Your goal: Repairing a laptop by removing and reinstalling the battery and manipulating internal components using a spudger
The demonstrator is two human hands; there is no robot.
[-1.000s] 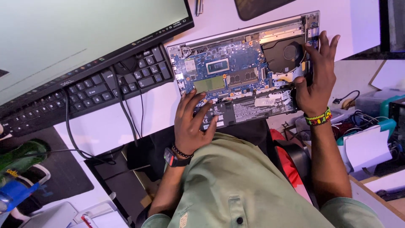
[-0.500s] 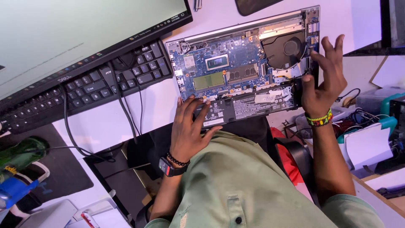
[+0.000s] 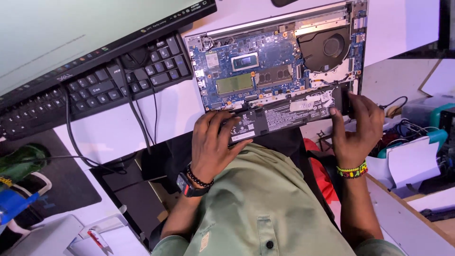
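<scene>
An opened laptop (image 3: 279, 66) lies bottom-up on the white desk, its blue circuit board, memory stick and black fan exposed. A long black battery (image 3: 284, 116) sits along the laptop's near edge. My left hand (image 3: 213, 142), with a watch and bead bracelet at the wrist, grips the battery's left end. My right hand (image 3: 358, 128), wearing a coloured bead bracelet, holds the battery's right end with fingers spread over it.
A black keyboard (image 3: 95, 85) and a monitor (image 3: 71, 33) stand at the left, with black cables (image 3: 142, 118) trailing across the desk. White papers (image 3: 410, 163), a teal box (image 3: 438, 123) and tangled wires crowd the right side. Green and blue items (image 3: 19, 166) lie far left.
Both hands have come down from the board and fan area to the laptop's near edge, and now grip the two ends of the black battery.
</scene>
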